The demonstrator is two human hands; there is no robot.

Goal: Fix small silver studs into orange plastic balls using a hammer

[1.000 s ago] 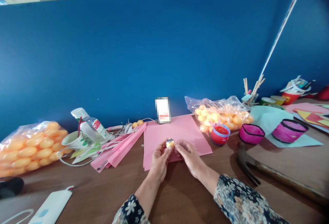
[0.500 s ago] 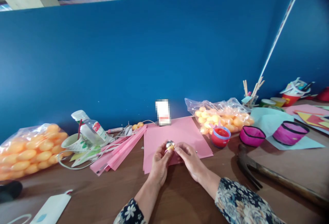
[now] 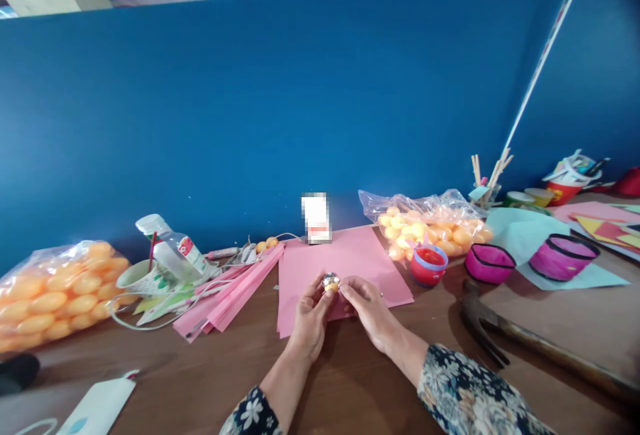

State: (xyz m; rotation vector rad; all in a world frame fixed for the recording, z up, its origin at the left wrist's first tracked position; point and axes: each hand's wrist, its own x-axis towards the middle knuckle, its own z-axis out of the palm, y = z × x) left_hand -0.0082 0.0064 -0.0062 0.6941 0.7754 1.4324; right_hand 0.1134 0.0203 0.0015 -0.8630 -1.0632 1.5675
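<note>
Between my two hands is a small shiny silver rounded piece (image 3: pixel 331 280) with a yellowish-orange part at its lower side; its exact kind is too small to tell. My left hand (image 3: pixel 311 318) closes thumb and fingers around it from the left. From the right, my right hand (image 3: pixel 369 308) has its thumb and forefinger pinched at the piece's edge. Both hands are just over the front of a stack of pink paper sheets (image 3: pixel 340 252). The fingers hide part of the piece.
Bags of orange balls lie left (image 3: pixel 55 295) and right (image 3: pixel 435 225). A claw hammer (image 3: pixel 545 345) rests at the right, near magenta fabric cups (image 3: pixel 490 263) and a red cup (image 3: pixel 429 266). Left are a plastic bottle (image 3: pixel 175 248), pink strips (image 3: pixel 245 295) and a white cable (image 3: pixel 125 322).
The view has shifted very slightly. Both hands keep the same hold on the silver piece.
</note>
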